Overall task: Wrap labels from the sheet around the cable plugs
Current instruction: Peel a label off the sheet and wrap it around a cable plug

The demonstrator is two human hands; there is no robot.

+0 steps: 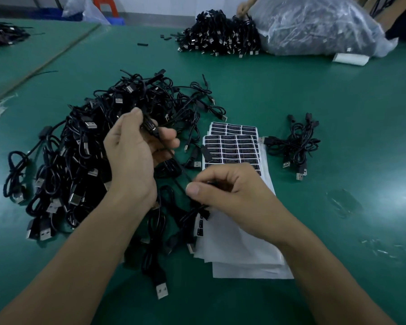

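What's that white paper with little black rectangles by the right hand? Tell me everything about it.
It is a label sheet, topmost of a fanned stack of white papers lying flat on the green table. Its far half carries rows of small black labels with pale print too small to read; the near half is bare white. The right hand hides its middle, and black cables overlap its left edge.

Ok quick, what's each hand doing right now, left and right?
Left hand: grips a cable plug between thumb and fingers.
Right hand: pinches the black cable running down from that plug.
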